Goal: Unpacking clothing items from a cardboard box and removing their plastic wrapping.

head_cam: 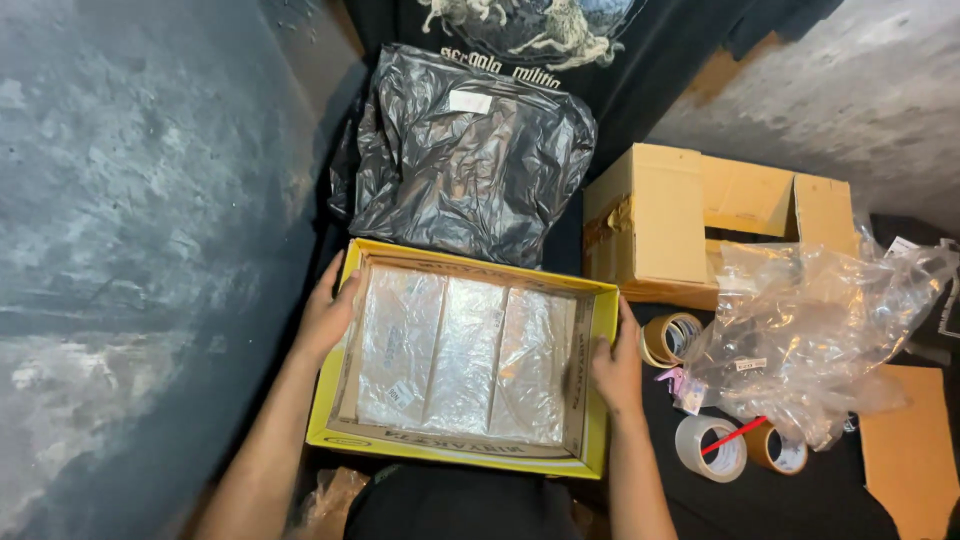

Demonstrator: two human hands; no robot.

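Nearest the camera, the person's dark-clothed lap is filling the bottom edge of the view, and just beyond it the shallow yellow cardboard box [460, 445] is sitting open on the dark cloth-covered floor [830, 500], its near wall almost touching the lap. Three flat packets wrapped in clear plastic [465, 355] are lying side by side inside it, filling the bottom from left wall to right wall.

The left hand [328, 315] is pressing against the box's left wall near the far corner, fingers curled over the rim. The right hand [617, 365] is resting on the right wall, fingers bent over the edge and down the inside. Both hands are gripping the box, not the packets.

Judging from this hold, steadying works best with the palms kept flat against the outer walls and equal pressure on both sides, so the thin cardboard is not bowing inward onto the packets.

Beyond the far wall a crumpled black plastic bag with a small white label [465, 150] is lying against a dark printed garment [560, 40]. By the box's far right corner an open brown cardboard carton [660, 215] is standing, with a crinkled clear plastic bag [815, 330] in front of it. Three tape rolls are lying just right of the yellow box: a brown one [668, 338], a clear one [710, 447] and another brown one [778, 447].
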